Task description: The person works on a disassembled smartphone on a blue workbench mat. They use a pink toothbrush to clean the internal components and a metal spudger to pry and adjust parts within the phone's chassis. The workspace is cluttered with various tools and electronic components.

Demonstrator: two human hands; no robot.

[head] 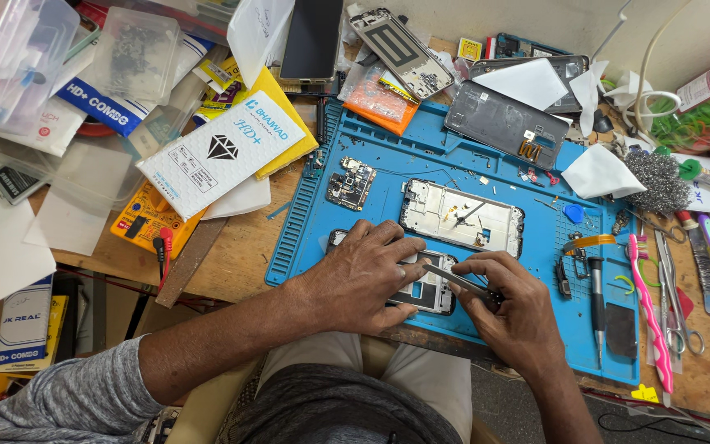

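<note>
Head view looks down on a cluttered wooden table [232,263], with the blue rubber repair mat [421,156] as the landmark. Left of the mat lie clear plastic boxes [133,53], a white printed carton with a diamond mark [222,152] and a yellow multimeter [145,218]. On the mat's near edge the left hand [359,275] presses flat, fingers spread, on a dark opened phone body [429,289], covering its left half. Just right of it, the right hand [515,316] is pinched together on slim metal tweezers [458,282], whose tips rest on the phone body. Above the hands on the mat sit a small circuit board [349,182] and a silver phone frame [462,215]; a grey back cover [507,123] lies at the mat's far corner. Right of the mat are a steel wool ball [657,181], a pink toothbrush [649,316] and scissors [675,304].
</note>
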